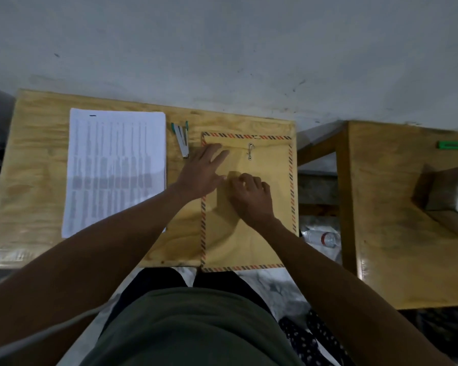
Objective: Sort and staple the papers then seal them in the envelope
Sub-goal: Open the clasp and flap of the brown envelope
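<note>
Envelope (249, 233) flat under left hand (200, 175) and right hand (250, 199).

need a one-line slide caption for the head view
Both hands, left hand flat and right hand curled, on the envelope; papers and stapler lie beside it.

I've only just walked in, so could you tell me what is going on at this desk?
A person is working on a large brown string-tie envelope with striped edging lying on the wooden desk. The left hand presses flat on it, while the right hand rests on its middle with curled fingers. A white stack of printed papers and a white-and-teal stapler lie untouched alongside.
</note>
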